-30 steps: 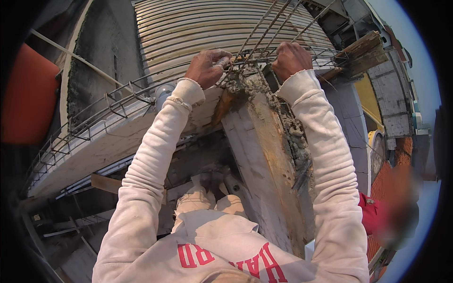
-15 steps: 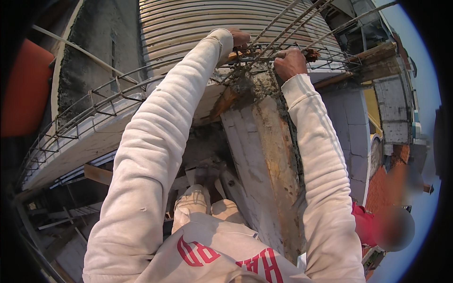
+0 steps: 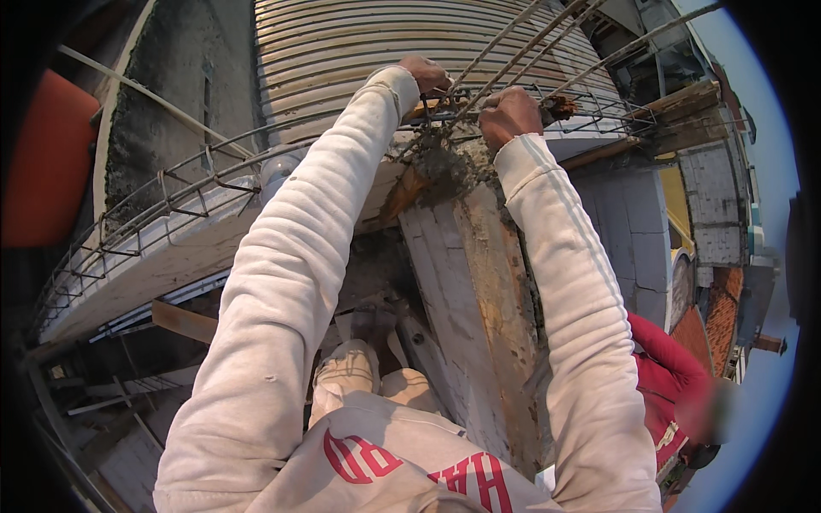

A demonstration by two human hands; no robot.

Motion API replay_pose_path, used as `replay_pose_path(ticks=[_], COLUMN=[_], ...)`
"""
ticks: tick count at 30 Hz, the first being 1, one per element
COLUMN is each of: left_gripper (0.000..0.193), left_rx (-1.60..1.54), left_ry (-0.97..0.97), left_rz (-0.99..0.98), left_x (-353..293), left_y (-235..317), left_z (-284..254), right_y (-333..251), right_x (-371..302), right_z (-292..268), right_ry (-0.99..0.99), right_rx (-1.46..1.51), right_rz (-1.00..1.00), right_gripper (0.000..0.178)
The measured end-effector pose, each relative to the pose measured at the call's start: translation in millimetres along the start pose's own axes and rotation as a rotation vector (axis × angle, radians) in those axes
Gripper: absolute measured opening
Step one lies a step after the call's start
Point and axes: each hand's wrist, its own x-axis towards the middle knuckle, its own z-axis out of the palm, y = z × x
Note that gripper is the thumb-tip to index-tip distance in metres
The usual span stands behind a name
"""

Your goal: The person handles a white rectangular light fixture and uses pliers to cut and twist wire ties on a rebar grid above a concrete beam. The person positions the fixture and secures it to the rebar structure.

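Both my arms, in pale sleeves, reach up and forward to the top of a rough concrete column (image 3: 492, 248). My left hand (image 3: 425, 75) is closed with its fingers curled down, beside the steel rebar cage (image 3: 184, 190) where it crosses the column. Just right of it, my right hand (image 3: 510, 117) is closed against the same bars, knuckles up. What either hand pinches is hidden by the fingers. Several upright rebar rods (image 3: 513, 56) rise between and beyond my hands. Wet-looking grey mortar (image 3: 445, 158) clings to the column head below them.
Beyond the cage lies a corrugated roof (image 3: 342, 43). A block wall (image 3: 440, 274) drops beside the column, with my legs (image 3: 346, 376) below me. A co-worker in a red top (image 3: 671, 363) is at the lower right. Wooden boards (image 3: 676, 128) stick out at the right.
My right hand has shifted slightly left, closer to my left hand, which has dipped a little. The co-worker in red has moved, and more of the red sleeve shows.
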Motion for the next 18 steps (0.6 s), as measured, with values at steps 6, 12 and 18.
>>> replay_pose_path(ticks=[6, 12, 18], left_gripper=[0.025, 0.028, 0.035], left_rx=[-0.060, -0.108, -0.178], left_ry=[0.203, 0.226, 0.200], left_rz=[0.241, 0.361, 0.391], left_x=[-32, -45, -47], left_y=[16, 25, 28], left_z=[13, 15, 17], right_y=[-20, -13, -2], right_x=[-10, 6, 20], right_z=[-35, -30, -26], right_ry=[-0.150, -0.059, -0.032], right_rx=[-0.106, -0.125, -0.135], right_rz=[-0.001, -0.080, -0.107], right_gripper=[0.027, 0.026, 0.027])
